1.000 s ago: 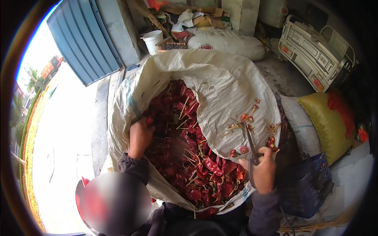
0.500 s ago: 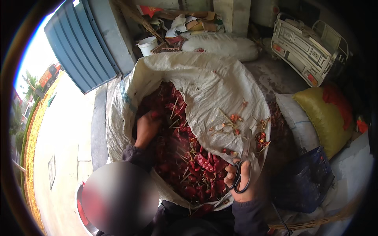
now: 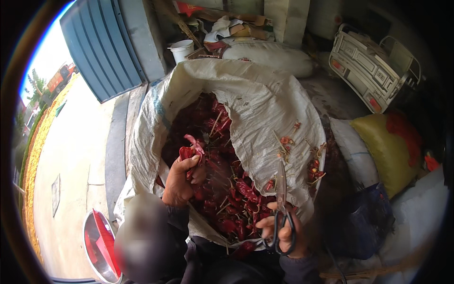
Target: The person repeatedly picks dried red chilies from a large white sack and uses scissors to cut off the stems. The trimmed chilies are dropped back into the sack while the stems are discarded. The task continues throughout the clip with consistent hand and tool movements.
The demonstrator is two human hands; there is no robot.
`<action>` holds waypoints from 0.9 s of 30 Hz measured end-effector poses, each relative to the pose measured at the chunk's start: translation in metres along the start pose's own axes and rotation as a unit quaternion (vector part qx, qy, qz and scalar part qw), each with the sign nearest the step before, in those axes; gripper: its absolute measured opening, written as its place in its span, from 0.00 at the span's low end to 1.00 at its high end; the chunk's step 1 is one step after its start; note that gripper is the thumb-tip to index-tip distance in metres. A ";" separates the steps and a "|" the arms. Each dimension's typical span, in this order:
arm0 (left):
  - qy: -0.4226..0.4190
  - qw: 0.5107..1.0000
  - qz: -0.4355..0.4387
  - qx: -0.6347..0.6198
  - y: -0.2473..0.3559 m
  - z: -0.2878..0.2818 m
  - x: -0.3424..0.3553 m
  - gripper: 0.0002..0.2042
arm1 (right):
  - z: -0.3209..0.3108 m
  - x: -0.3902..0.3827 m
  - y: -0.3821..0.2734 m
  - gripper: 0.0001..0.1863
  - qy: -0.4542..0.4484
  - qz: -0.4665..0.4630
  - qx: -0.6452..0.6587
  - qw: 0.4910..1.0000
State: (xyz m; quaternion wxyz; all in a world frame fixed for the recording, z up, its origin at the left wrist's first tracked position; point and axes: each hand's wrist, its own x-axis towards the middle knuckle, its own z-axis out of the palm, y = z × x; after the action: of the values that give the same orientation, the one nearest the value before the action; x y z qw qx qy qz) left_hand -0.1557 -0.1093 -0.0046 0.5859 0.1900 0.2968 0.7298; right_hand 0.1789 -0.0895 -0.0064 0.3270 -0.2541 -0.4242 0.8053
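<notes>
Dried red chilli peppers [image 3: 239, 208] with pale stems fill the mouth of a large white woven sack [image 3: 255, 109]. Above the sack's left part, my left hand [image 3: 178, 182] is closed round a few dried chillies [image 3: 191, 150], their ends sticking up past the thumb and fingers. At the lower right of the sack, my right hand [image 3: 286, 234] holds scissors [image 3: 282, 184] with black handles, fingers through the loops. The metal blades point away from me, over the sack's folded edge, and look nearly together. Cut stem ends and seedy bits [image 3: 286, 142] lie on the white fabric beyond the tips.
A metal basin [image 3: 90, 244] with something red in it stands at the lower left. To the right are a yellow sack [image 3: 378, 151] and a dark blue crate [image 3: 362, 222]. Behind stand a white bucket [image 3: 181, 51], a full white sack [image 3: 269, 56] and a cargo vehicle [image 3: 373, 66].
My left hand has come up out of the chillies and nearer to me, now gripping a few. My right hand with the scissors has shifted slightly down and left.
</notes>
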 end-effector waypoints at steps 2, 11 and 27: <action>0.019 0.997 -0.029 -0.065 -0.005 0.004 -0.005 0.12 | 0.007 0.002 -0.002 0.54 -0.007 0.012 -0.025 1.000; 0.015 0.990 -0.001 -0.142 -0.022 0.006 -0.016 0.10 | 0.009 0.001 0.015 0.41 0.048 -0.056 -0.163 0.984; 0.059 0.979 0.017 -0.197 -0.037 -0.003 -0.050 0.17 | 0.022 0.079 0.034 0.25 0.143 -0.214 -0.633 0.730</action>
State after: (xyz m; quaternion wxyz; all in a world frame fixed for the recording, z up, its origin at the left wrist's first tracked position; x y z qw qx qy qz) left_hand -0.1185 -0.1530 -0.0273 0.5811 0.0324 0.1781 0.7935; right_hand 0.1015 -0.0572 -0.0345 0.3111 -0.4169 -0.8270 0.2131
